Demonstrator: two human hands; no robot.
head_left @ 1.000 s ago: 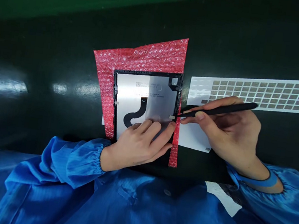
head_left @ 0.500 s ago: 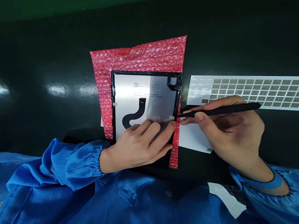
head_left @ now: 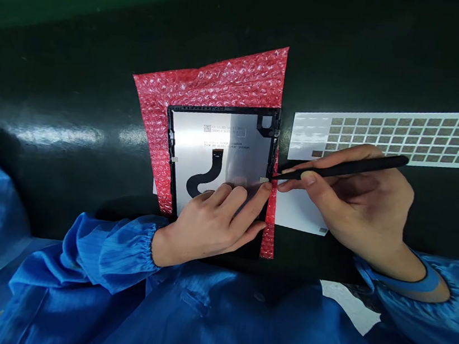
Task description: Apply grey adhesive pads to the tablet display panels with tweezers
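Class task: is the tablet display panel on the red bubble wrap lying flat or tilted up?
Flat: the panel rests on the bubble wrap with no gap showing, under the left hand.

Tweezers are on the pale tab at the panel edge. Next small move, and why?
Probably press the pale tab down with the left index fingertip before lifting the tweezers in the right hand: their tip is at the tab, and that fingertip already rests beside it on the display panel.

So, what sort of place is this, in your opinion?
Probably an electronics assembly or repair bench: a display panel lies on red bubble wrap, the right hand holds black tweezers beside a sheet of small pads, and the person wears a blue smock.
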